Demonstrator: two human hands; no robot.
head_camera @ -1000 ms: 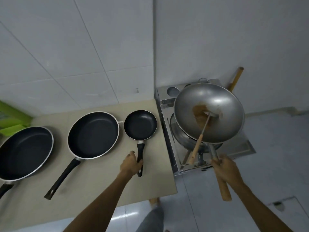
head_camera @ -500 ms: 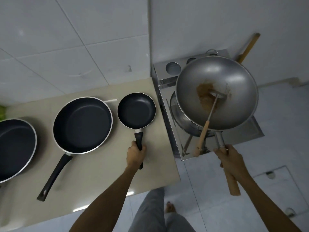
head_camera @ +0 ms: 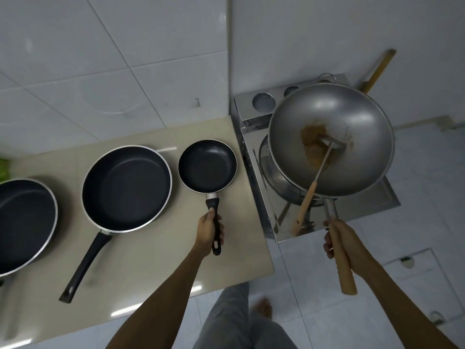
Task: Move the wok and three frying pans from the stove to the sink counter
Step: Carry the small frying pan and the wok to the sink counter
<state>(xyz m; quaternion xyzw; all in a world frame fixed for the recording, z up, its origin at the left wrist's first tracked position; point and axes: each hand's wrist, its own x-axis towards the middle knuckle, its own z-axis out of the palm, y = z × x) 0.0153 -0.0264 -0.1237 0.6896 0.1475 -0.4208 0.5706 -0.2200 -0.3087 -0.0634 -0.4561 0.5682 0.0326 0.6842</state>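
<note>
A large steel wok (head_camera: 352, 127) with brown residue and a wooden-handled spatula (head_camera: 310, 192) in it hangs tilted over the steel stove (head_camera: 254, 172). My right hand (head_camera: 344, 244) grips its wooden handle. On the beige counter (head_camera: 156, 260) to the left sit three black frying pans. My left hand (head_camera: 210, 231) is closed on the black handle of the small frying pan (head_camera: 207, 168). A medium frying pan (head_camera: 127, 188) sits left of it, and a large frying pan (head_camera: 22, 222) lies partly cut off at the left edge.
White tiled walls rise behind the counter and stove. A wooden stick (head_camera: 378, 71) leans in the corner behind the wok. The white tiled floor (head_camera: 415, 197), my legs and a bare foot (head_camera: 261, 307) show below. Something green (head_camera: 3, 170) sits at the far left.
My left hand has slid up the small pan's handle and closed on it. The wok is lifted a little higher off the burner ring. My view has shifted right.
</note>
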